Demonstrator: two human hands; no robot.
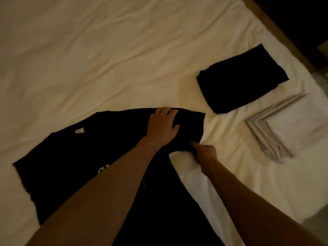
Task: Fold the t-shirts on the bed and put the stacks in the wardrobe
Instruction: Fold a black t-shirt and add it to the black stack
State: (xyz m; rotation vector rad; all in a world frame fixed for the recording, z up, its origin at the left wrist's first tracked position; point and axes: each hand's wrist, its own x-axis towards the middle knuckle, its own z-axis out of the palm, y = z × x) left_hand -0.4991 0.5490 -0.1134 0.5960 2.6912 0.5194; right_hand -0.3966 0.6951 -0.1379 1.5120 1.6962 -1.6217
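Observation:
A black t-shirt [74, 157] with a white neck label and a pale print lies spread on the bed's cream sheet [88, 59]. My left hand [162, 125] rests flat on its right part, fingers reaching the far edge. My right hand [204, 151] pinches the shirt's near right edge between thumb and fingers. To the right sits a folded stack of black t-shirts [241, 80], and nearer the bed's edge a folded stack of white t-shirts [284, 128].
The bed's right edge runs diagonally at the upper right, with a wooden frame [276, 31] and dark floor beyond. Wrinkled sheet stretches across the far left. The wardrobe is out of view.

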